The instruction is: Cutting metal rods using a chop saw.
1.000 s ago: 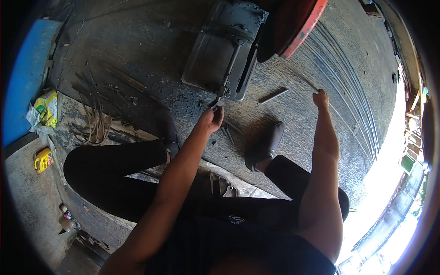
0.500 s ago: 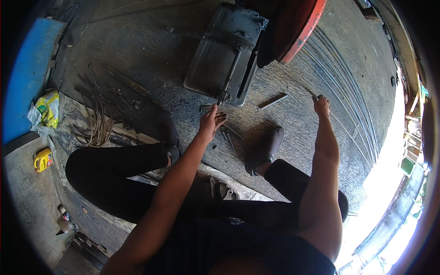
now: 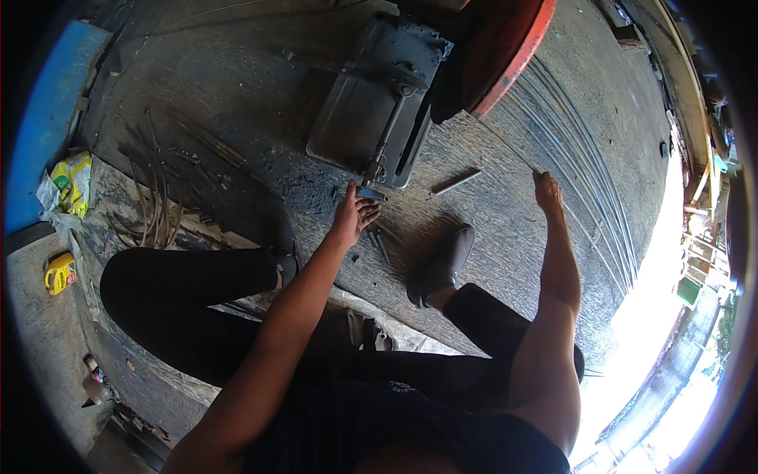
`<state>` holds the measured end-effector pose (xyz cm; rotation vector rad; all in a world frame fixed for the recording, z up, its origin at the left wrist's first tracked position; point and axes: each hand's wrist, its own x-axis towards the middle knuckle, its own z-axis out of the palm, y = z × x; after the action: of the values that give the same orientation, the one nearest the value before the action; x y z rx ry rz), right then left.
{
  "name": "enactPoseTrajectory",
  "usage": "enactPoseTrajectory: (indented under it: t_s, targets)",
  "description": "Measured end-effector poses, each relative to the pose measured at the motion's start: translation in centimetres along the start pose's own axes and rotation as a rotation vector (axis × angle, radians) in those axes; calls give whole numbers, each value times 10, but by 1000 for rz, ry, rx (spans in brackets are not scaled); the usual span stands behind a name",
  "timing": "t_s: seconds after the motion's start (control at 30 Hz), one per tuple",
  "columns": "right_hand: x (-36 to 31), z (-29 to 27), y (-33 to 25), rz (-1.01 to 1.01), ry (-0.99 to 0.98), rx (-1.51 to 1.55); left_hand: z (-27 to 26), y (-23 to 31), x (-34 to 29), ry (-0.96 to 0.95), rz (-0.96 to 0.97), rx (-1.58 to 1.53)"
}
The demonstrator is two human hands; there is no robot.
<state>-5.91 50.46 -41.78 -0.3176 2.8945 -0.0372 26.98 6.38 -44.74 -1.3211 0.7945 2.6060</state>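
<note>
A cut-off saw with a red guard [image 3: 517,59] and a dark metal base [image 3: 335,130] sits on the ground ahead of me. A vise screw [image 3: 387,134] runs along its base toward me. At the screw's near end my left hand [image 3: 351,217] has its thumb and loosely curled fingers around the vise's crank handle [image 3: 371,194]. Farther right, my right hand [image 3: 549,194] grips the near end of a thin metal rod [image 3: 505,144]. That rod slants up and left toward the saw, and its far end is hidden by the guard.
A short metal tube [image 3: 456,182] lies between the base and my right shoe [image 3: 442,265]. Several long rods [image 3: 588,142] curve across the ground at right. Bent metal strips [image 3: 158,201], a yellow bag [image 3: 73,183] and a yellow bottle [image 3: 60,273] are at left.
The crank handle at my left hand has turned and now catches the light. My right hand still holds the rod. The whole view has shifted slightly.
</note>
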Motion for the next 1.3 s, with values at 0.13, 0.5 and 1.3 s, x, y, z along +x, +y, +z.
enactPoseTrajectory:
  t_s: [0.13,0.5,1.3]
  targets:
    - [3,2,2,50,-60,42,0,-5,2,106,2,-98]
    - [11,48,-13,118,-91,-14,-16,3,-9,71,-9,-114]
    - [17,25,-23,162,-63,39,-18,-3,7,74,4,-155]
